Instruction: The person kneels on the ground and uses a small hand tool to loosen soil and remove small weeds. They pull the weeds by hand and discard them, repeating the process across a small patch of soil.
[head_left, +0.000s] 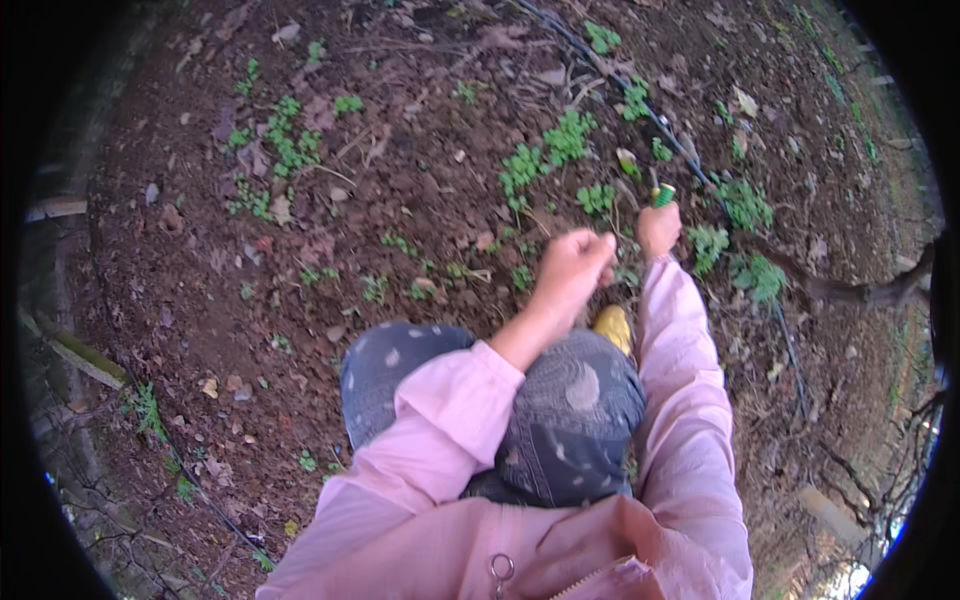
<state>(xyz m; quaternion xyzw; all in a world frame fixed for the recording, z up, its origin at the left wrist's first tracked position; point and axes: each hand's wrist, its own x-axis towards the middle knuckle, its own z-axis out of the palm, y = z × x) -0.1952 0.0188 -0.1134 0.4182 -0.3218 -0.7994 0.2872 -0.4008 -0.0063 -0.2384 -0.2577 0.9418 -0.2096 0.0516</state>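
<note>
My right hand (660, 231) is closed around the green and yellow handle of a hand tool (664, 195). Its working end is hard to make out against the soil. Above my left knee is my left hand (576, 262), its fingers curled in; whether something small is between them cannot be told. Low leafy green plants (568, 138) grow in the brown soil beyond both hands, and a small clump (596, 199) stands just left of the tool. A pale and green piece of plant (628, 163) lies above the tool.
A thin dark irrigation hose (679, 146) crosses the soil at the upper right. A woody branch (862, 291) reaches in from the right. My yellow shoe (613, 328) shows beside my knee. More green plants (289, 142) and dry leaves are scattered at the left.
</note>
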